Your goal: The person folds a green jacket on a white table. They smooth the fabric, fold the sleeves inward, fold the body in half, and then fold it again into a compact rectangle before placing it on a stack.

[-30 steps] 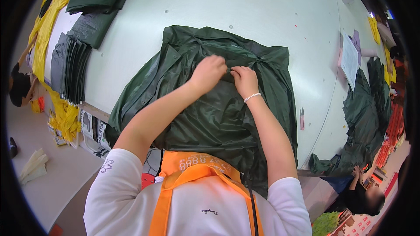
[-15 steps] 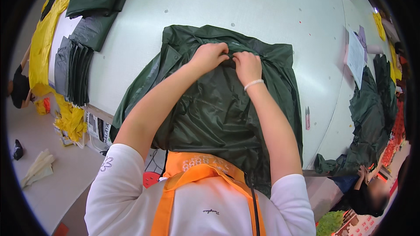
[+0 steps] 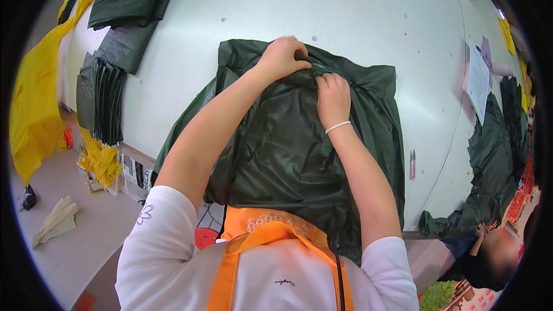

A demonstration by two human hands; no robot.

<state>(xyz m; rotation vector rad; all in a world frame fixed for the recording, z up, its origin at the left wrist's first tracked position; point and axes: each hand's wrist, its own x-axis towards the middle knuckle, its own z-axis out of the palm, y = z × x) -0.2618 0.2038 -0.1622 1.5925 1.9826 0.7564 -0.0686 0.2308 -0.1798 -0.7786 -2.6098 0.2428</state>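
Note:
A dark green, shiny raincoat lies spread on the pale table in front of me, its near end draping over the edge against my orange apron. At its far edge, around the collar, my left hand is closed with thumb and fingers pinching the folded fabric. My right hand, wearing a beaded bracelet, sits slightly lower and to the right. Its fingers are curled onto the cloth just below a small label, and the fingertips are partly hidden in the folds.
Folded dark green garments are stacked at the far left, above a row of folded pieces. Small thread snips lie right of the raincoat. More green fabric and a paper sheet are at the right, near another person. Yellow fabric hangs left.
My left hand has shifted to the collar's far edge, and my right hand has slid slightly lower. The flap at the raincoat's upper left is folded in. The yellow fabric has swung outward.

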